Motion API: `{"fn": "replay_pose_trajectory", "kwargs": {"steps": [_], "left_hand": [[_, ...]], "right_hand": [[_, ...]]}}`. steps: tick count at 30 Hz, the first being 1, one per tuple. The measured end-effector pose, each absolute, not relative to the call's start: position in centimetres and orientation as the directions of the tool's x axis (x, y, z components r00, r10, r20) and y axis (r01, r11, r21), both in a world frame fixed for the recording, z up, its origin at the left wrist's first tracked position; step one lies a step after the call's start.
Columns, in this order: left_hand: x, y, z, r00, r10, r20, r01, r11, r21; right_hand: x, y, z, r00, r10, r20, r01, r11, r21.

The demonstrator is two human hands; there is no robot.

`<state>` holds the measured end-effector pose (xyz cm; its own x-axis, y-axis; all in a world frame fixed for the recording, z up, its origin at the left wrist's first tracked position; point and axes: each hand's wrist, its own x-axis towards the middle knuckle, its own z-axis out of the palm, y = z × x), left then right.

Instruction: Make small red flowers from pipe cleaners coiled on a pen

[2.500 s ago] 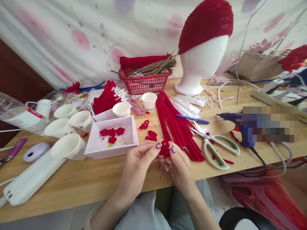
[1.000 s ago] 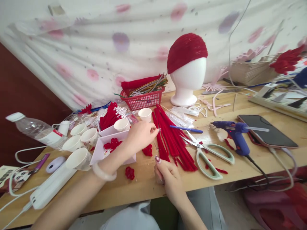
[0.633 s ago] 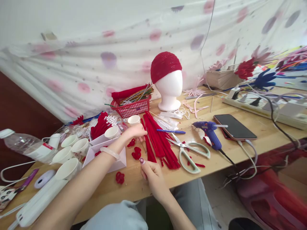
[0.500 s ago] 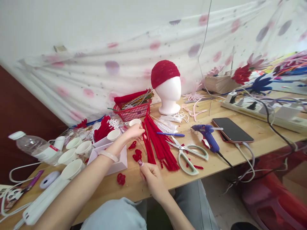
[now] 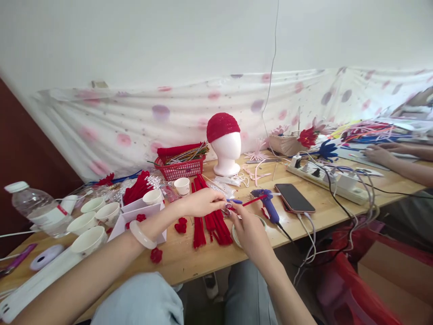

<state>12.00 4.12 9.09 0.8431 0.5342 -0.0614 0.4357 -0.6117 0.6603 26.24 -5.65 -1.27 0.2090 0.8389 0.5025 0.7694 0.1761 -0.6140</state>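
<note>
A single head-worn camera looks forward and slightly down across the wooden table [image 5: 189, 262] from close range.

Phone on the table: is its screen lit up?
No, the phone lies flat beside the blue glue gun with a dark screen and a cable at its near end.

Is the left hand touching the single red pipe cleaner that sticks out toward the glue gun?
Cannot tell. In the head view the left hand and right hand meet at the red pipe cleaner's near end, but which fingers grip it is hidden.
</note>
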Motion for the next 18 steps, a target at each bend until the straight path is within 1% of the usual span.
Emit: {"fn": "replay_pose_trajectory", "kwargs": {"steps": [2, 5, 7, 10, 13, 15, 18], "left_hand": [[11.7, 4.8, 9.4, 0.857, 0.508, -0.088, 0.432, -0.614, 0.660], [10.2, 7.0, 9.7, 0.843, 0.514, -0.156, 0.473, -0.574, 0.668], [9.1, 8.7, 9.6, 0.804, 0.561, -0.196, 0.527, -0.521, 0.672], [8.2, 10.5, 8.7, 0.757, 0.624, -0.195, 0.560, -0.465, 0.686], [8.7, 11.2, 7.4, 0.718, 0.678, -0.155, 0.563, -0.436, 0.702], [9.3, 11.3, 6.8, 0.699, 0.709, -0.095, 0.543, -0.439, 0.716], [10.4, 11.1, 6.4, 0.682, 0.731, 0.010, 0.490, -0.467, 0.736]], "right_hand": [[27.6, -6.4, -1.3, 0.201, 0.832, 0.518, 0.818, 0.148, -0.555], [29.5, -8.0, -1.5, 0.233, 0.789, 0.568, 0.837, 0.134, -0.530], [30.7, -8.9, -1.6, 0.257, 0.772, 0.581, 0.826, 0.136, -0.546], [32.4, -9.7, -1.8, 0.338, 0.767, 0.546, 0.768, 0.110, -0.631], [33.8, -9.8, -1.6, 0.422, 0.727, 0.542, 0.731, 0.080, -0.677], [34.4, -9.7, -1.4, 0.436, 0.711, 0.551, 0.721, 0.089, -0.687], [34.6, -9.6, -1.2, 0.428, 0.716, 0.552, 0.718, 0.101, -0.688]]}}
